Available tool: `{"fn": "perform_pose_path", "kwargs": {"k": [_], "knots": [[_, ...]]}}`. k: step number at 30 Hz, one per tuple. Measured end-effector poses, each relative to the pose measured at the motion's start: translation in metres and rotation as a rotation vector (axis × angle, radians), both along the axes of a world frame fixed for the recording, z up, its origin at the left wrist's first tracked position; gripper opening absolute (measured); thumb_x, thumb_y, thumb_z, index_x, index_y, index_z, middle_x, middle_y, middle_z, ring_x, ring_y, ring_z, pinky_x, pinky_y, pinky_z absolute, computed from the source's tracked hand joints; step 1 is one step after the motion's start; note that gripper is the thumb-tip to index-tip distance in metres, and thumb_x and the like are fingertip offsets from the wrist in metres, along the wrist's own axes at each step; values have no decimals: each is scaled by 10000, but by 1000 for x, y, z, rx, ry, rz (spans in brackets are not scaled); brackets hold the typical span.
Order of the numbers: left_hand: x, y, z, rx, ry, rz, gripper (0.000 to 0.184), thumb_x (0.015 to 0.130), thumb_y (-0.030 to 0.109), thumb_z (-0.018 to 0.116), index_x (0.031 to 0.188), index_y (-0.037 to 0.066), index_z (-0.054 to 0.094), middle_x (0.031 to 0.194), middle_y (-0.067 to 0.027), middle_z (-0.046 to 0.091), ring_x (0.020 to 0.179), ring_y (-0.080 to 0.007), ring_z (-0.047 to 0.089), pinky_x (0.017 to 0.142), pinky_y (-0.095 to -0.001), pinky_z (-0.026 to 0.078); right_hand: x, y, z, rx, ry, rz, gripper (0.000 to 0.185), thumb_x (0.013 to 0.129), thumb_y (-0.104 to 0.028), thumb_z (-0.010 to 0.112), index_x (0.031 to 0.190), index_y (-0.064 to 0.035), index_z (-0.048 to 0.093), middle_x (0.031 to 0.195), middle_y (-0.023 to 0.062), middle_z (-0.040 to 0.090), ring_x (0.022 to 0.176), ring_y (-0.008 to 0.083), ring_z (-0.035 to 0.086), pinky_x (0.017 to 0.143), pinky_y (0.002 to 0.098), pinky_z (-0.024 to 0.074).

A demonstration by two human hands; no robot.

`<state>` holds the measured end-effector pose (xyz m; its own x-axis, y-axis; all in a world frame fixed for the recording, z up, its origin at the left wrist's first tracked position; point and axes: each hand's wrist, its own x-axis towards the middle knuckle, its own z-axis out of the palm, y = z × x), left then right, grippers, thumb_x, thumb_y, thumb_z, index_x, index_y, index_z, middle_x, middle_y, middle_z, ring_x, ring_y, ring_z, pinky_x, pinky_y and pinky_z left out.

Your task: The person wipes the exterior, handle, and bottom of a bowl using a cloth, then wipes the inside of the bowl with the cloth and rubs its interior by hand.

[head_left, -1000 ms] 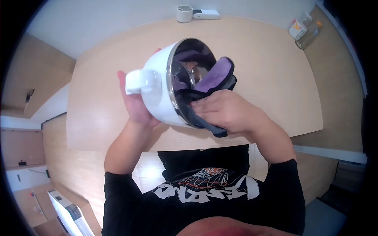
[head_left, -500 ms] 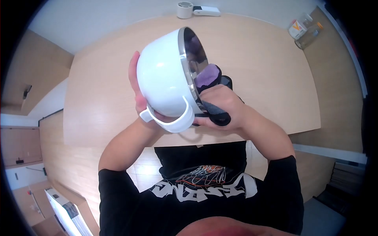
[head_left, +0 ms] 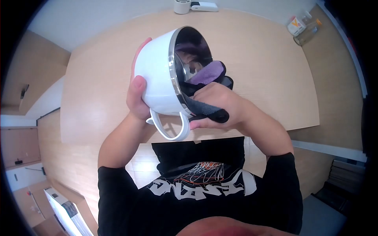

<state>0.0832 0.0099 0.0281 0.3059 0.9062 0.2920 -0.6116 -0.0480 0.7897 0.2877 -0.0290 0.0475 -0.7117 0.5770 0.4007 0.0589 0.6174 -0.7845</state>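
Observation:
A large white bowl-shaped cup [head_left: 157, 70] with a steel rim and shiny metal inside is tilted on its side, its mouth facing right. My left hand [head_left: 138, 94] is closed around its outer left wall, with the thumb near the looped handle [head_left: 171, 135]. A cleaning cloth [head_left: 208, 72], purple and grey with black edging, is bunched in my right hand [head_left: 220, 100]. Part of that cloth lies inside the mouth, and a grey fold hangs over the lower rim. Some of my right fingers are hidden by the cup and cloth.
The cup is held above a light wooden table [head_left: 94, 90]. At the back stand a small white cylinder [head_left: 182, 6] and a flat white device [head_left: 204, 6]. A labelled container [head_left: 295, 26] and a clear bottle [head_left: 308, 34] are at the far right.
The cup has turned so more of its inside shows, and its handle has swung left. My left thumb now lies on the outer wall. The right hand stays at the rim with the cloth.

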Motion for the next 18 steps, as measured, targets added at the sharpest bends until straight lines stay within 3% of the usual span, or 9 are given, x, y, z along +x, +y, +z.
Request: {"fn": "perform_pose_path", "kwargs": {"k": [3, 4, 6, 9, 10, 13, 15, 17, 18], "knots": [[1, 0, -3, 70, -7, 31, 1027, 776, 530, 666, 1521, 3, 194, 1430, -219, 406, 1312, -307, 451, 1076, -422, 405, -2, 3, -5, -17, 133, 41, 315, 854, -305, 753, 838, -6, 655, 730, 146, 646, 660, 344, 621, 610, 377, 484], [3, -4, 0, 132, 32, 68, 1064, 742, 519, 715, 1525, 18, 197, 1430, -214, 405, 1312, -305, 450, 1076, -423, 405, -1, 2, -6, -175, 142, 76, 333, 845, -322, 761, 825, -7, 656, 719, 139, 647, 637, 317, 624, 600, 360, 479], [2, -8, 2, 200, 46, 125, 1186, 661, 489, 832, 1539, 57, 164, 1443, -201, 386, 1317, -315, 440, 1077, -437, 405, -3, -3, -6, -123, 154, -13, 322, 844, -306, 768, 810, -5, 657, 694, 133, 637, 620, 298, 620, 580, 352, 462], [3, -8, -3, 338, 96, 263, 1220, 669, 499, 838, 1544, 60, 111, 1480, -210, 339, 1344, -338, 404, 1089, -464, 387, -11, -8, -6, 46, 165, -207, 300, 836, -273, 777, 797, -3, 653, 678, 129, 627, 609, 298, 612, 562, 349, 451], [3, -9, -4, 392, 174, 312, 1286, 656, 549, 843, 1545, 70, 46, 1544, -228, 240, 1386, -359, 347, 1105, -483, 363, -12, -8, -9, 108, 171, -270, 294, 833, -263, 780, 793, -2, 652, 673, 128, 624, 605, 297, 610, 556, 349, 447], [5, 10, -13, 796, 191, 400, 1323, 646, 592, 840, 1550, 92, 13, 1588, -227, 142, 1418, -376, 299, 1124, -490, 341, -6, -7, -8, 174, 113, -288, 291, 813, -254, 797, 784, -3, 653, 663, 126, 619, 588, 300, 600, 547, 354, 453], [3, 9, -14, 653, 76, 290, 1330, 656, 614, 826, 1553, 107, -15, 1601, -216, 105, 1427, -382, 285, 1135, -493, 327, -6, -5, 1, 317, 134, -231, 267, 804, -244, 796, 778, -16, 660, 713, 123, 648, 636, 296, 631, 579, 366, 499], [6, -3, 3, 363, 83, 208, 1220, 724, 732, 643, 1557, 96, 19, 1586, -201, 174, 1425, -359, 299, 1147, -495, 311, -2, 0, 2, 496, 133, -190, 253, 800, -243, 786, 774, -24, 663, 750, 120, 664, 676, 294, 652, 606, 373, 525], [8, -9, 11, 215, 73, 173, 1182, 758, 791, 552, 1558, 90, 36, 1578, -193, 209, 1424, -347, 306, 1153, -497, 303, 4, 5, -1, 591, 40, -126, 272, 711, -186, 851, 808, -20, 659, 842, 150, 689, 739, 315, 685, 656, 385, 565]]}}
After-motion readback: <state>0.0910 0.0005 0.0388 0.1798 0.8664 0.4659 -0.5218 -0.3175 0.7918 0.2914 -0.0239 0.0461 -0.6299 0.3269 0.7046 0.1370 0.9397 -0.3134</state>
